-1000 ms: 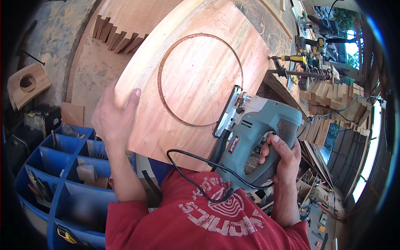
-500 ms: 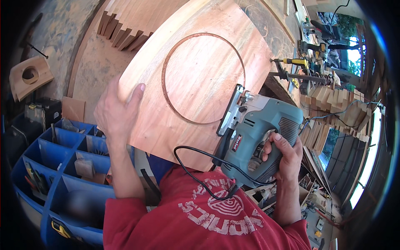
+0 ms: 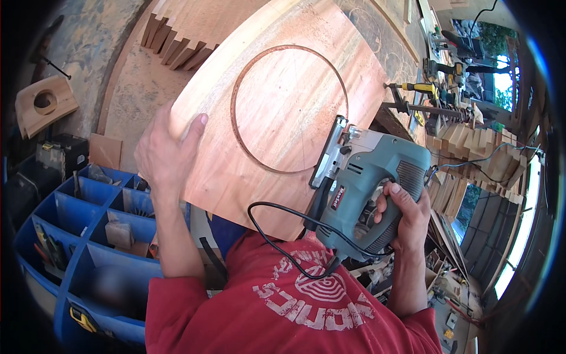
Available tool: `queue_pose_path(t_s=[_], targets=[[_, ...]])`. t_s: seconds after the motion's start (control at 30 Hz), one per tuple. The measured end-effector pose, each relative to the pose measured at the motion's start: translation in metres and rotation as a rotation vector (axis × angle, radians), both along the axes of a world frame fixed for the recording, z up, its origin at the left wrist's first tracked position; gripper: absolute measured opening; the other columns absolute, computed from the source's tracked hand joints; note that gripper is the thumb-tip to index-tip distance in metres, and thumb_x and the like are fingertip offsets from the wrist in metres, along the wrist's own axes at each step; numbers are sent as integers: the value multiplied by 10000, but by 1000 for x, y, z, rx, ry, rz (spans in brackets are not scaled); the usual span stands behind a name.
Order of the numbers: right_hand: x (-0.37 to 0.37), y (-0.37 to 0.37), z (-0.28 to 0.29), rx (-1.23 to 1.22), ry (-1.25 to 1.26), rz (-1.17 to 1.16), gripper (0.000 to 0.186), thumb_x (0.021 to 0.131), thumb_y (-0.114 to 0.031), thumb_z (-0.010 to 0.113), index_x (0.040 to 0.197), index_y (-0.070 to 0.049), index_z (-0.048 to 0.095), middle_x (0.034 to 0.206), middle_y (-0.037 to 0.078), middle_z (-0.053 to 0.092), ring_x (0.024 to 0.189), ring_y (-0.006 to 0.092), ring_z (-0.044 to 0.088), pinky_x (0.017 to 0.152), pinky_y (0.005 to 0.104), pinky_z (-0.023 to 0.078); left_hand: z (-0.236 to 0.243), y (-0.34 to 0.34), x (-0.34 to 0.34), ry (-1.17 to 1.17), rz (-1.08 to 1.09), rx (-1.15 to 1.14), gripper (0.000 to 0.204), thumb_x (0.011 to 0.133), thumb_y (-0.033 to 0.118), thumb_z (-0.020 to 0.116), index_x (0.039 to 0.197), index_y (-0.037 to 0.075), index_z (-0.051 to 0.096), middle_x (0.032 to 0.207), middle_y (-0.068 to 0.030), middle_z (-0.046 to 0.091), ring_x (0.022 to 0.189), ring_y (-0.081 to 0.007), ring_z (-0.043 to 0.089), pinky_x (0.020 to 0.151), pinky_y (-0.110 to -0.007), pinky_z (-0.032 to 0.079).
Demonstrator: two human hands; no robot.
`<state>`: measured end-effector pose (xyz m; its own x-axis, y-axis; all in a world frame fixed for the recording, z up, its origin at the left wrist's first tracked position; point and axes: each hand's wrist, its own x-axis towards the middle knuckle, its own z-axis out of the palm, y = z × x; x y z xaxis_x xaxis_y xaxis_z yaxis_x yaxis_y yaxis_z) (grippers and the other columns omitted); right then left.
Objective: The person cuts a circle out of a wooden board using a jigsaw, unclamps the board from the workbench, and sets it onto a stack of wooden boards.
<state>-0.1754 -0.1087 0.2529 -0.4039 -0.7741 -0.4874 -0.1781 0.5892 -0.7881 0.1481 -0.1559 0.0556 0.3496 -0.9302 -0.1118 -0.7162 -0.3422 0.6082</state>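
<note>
A pale wooden board (image 3: 265, 197) with a curved edge fills the middle, marked by a circular groove (image 3: 236, 130). My left hand (image 3: 170, 154) grips the board’s left edge, thumb on its face. My right hand (image 3: 407, 215) is closed around the rear handle of a grey-teal jigsaw (image 3: 380, 162), whose metal baseplate (image 3: 327, 153) lies against the board at the groove’s lower right. The black power cord (image 3: 265, 236) loops over the board’s lower edge and my red shirt. The blade itself is hidden.
A workbench (image 3: 132, 106) holds wooden slats (image 3: 171, 47). A holed wooden block (image 3: 44, 118) is at left, above a blue compartment organizer (image 3: 79, 236) and black cases (image 3: 62, 156). At right are clamps (image 3: 421, 87), a drill (image 3: 445, 69), stacked offcuts (image 3: 471, 147) and windows (image 3: 504, 94).
The board, my left hand and the jigsaw in my right hand have shifted slightly rightward and upward in the picture. Both grips look the same.
</note>
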Motion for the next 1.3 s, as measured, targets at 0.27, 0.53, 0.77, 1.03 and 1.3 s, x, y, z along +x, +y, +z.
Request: queue_pose_path(t_s=[0.27,0.53,0.77,1.03,1.3], targets=[[-7,-3,1,3,-25,29,233,963,-139,734,1077,25,614,729,117,659,556,180,642,509,280,538,4,-1,-1,-1,18,56,639,865,538,803,1273,56,711,1091,-234,765,1037,-422,736,890,-502,555],[-13,-7,-1,-12,-10,63,257,958,-136,733,1103,34,605,741,110,650,559,173,631,507,285,542,1,1,-1,-2,25,9,676,853,560,804,1289,53,707,1109,-233,765,1039,-414,739,895,-493,558],[-21,-11,0,-3,-12,108,299,953,-133,737,1141,46,590,767,114,650,574,175,635,507,293,553,1,1,-1,2,9,2,686,854,572,800,1295,55,705,1090,-244,764,1024,-420,739,882,-499,559],[-36,-18,1,10,3,197,250,966,-154,739,1044,38,598,788,120,645,560,181,633,495,294,562,7,-1,-4,8,24,5,671,850,560,807,1290,63,711,1029,-245,769,986,-422,748,856,-498,563],[-40,-22,1,14,-9,238,315,956,-148,729,1156,45,581,790,102,647,576,162,621,520,286,531,10,1,-4,15,38,9,664,847,537,819,1286,51,710,1054,-248,766,1015,-417,745,872,-493,560]])
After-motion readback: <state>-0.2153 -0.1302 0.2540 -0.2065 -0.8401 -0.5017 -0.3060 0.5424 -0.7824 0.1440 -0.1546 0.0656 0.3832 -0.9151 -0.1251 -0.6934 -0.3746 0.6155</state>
